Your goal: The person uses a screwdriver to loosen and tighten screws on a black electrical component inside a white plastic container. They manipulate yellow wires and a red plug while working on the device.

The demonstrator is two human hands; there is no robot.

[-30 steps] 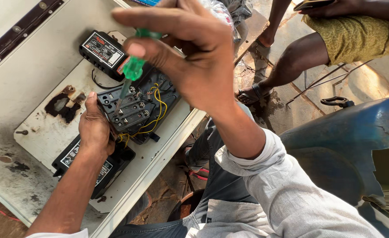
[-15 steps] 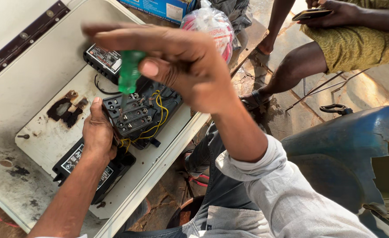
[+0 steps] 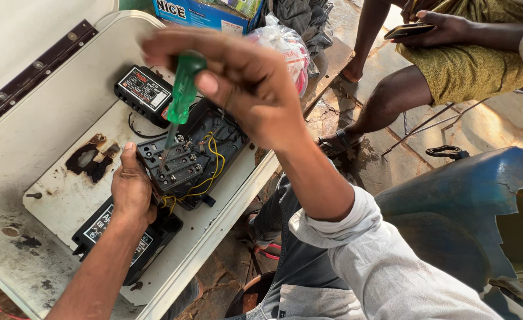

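My right hand grips a screwdriver with a translucent green handle; its metal tip points down onto the screw terminals of a black switch board with yellow wires. My left hand clamps the board's near left edge and steadies it. The board lies on a white, rust-stained metal surface, between two black box-shaped units with labels, one behind it and one partly under my left wrist.
A dark hinge strip runs along the white lid at upper left. A blue carton and a clear plastic bag lie at the back. Another person sits at right, a hand on a phone. A blue curved panel stands at right.
The view has shifted, so everything sits lower and further right. My right hand has brought the screwdriver tip down onto the board's terminals. My left hand still holds the board.
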